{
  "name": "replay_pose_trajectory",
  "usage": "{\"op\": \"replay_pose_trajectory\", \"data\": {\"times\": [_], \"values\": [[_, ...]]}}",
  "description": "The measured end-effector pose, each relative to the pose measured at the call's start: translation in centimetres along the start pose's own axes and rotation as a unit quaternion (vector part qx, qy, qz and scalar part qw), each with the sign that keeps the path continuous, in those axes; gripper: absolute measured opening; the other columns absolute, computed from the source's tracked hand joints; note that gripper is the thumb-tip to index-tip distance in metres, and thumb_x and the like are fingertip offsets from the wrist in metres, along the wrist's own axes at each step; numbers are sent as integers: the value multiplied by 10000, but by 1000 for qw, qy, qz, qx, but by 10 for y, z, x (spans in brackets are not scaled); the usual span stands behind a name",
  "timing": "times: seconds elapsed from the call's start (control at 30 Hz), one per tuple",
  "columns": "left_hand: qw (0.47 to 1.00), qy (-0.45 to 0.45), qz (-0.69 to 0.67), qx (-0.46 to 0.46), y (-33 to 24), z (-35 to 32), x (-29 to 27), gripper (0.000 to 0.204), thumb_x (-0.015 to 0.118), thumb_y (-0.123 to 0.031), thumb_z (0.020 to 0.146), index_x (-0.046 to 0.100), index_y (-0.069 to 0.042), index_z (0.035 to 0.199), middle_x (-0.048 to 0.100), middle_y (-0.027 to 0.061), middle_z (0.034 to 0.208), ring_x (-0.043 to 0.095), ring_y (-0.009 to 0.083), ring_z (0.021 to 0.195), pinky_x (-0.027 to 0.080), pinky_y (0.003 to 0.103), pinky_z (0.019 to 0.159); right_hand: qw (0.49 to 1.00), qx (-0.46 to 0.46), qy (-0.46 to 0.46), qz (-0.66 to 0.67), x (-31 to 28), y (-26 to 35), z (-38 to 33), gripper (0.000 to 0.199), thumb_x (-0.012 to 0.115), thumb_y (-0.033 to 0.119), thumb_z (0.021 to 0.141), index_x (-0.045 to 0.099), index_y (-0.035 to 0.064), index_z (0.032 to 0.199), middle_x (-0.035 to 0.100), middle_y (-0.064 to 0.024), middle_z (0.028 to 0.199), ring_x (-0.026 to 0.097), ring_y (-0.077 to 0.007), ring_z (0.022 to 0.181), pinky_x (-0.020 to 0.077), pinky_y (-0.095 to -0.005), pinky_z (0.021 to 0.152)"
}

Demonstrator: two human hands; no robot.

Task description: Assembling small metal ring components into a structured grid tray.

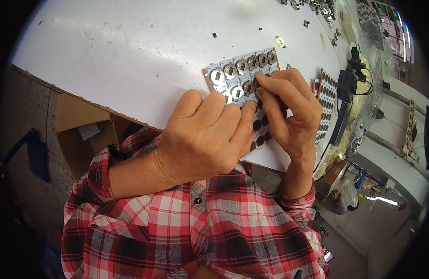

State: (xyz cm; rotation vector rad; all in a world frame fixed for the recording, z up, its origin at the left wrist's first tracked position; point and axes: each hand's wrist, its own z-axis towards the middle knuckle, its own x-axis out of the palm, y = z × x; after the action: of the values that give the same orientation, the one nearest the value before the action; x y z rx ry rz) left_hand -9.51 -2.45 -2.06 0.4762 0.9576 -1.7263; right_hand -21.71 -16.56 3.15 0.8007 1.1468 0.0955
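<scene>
**Here: two hands on a panel at the table's near edge**

Far left, beyond the table edge: an open cardboard box (84, 128) below the tabletop, flaps spread. Above it, a broad bare stretch of white table (121, 51), the widest open room in view, running up to the far rim.

Centre: left hand (200, 139) laid flat, fingers together and extended, pressing down on the pale panel of round metal parts (237, 72). Nothing gripped. Panel tilted, its lower end near the table's near edge, mostly hidden under both hands.

Just right: right hand (289, 111) curled narrow, thumb and forefinger pinched on one small round part (257, 83) in the panel's second row.

Further right: a second panel with dark round slots (327, 95), close beside the right hand; then a black device with cable (347, 86); loose metal pieces (317, 7) crowding the far right corner. Little free room on that side.
</scene>
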Motion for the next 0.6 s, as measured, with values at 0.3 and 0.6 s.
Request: {"op": "replay_pose_trajectory", "data": {"times": [0.3,0.6], "values": [[1000,-20,-23,-2,3,-2,1,364,757,-238,723,762,-18,1013,443,13,675,449,189,626,313,353,573,991,-10,-48,-121,-26,-37,31,322,704,-79,851,759,74,1130,701,-32,1014,630,-82,772,484,-209,643],[999,-25,-40,-4,4,-1,2,373,761,-229,715,759,-14,1020,453,12,681,454,189,631,315,353,573,989,-77,8,-123,-31,-61,55,185,643,-24,927,724,45,1079,698,-26,955,633,-111,819,489,-224,688]]}}
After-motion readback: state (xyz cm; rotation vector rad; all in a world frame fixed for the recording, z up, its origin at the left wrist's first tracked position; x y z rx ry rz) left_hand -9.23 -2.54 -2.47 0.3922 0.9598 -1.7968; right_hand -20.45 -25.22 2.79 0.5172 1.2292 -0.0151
